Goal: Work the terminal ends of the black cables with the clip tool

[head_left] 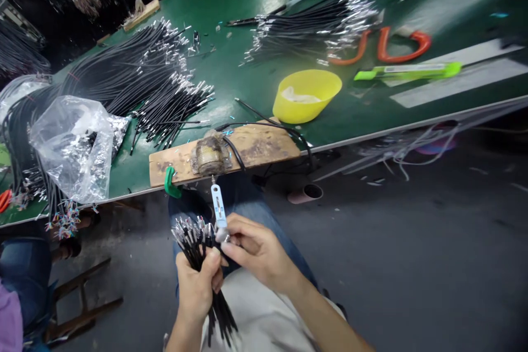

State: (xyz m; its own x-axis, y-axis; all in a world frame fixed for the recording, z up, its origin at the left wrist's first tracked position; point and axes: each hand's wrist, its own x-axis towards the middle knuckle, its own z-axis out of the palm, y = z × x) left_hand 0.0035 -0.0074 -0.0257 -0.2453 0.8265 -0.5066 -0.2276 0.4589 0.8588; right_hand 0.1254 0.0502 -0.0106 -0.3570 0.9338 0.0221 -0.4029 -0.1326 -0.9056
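My left hand (201,281) is wrapped round a bundle of black cables (223,313) above my lap. Their upper ends, stripped to silvery shielding (192,231), fan out over the fist. Close beside it, my right hand (256,247) is closed in a pinch at a small silvery round piece (223,235); what exactly lies between the fingertips is hidden. Right above the pinch hangs a light blue slotted tool (218,206), joined by a thin shaft to a small motor (209,155). The motor sits on a wooden board (264,146) at the table's edge.
A green clamp (172,182) grips the board's left end. Piles of black cables (165,93) and a plastic bag (76,146) cover the green table's left. Farther right lie a yellow tub (307,96), a lime-green cutter (408,71) and orange-handled scissors (404,47). A person's leg (25,264) shows lower left.
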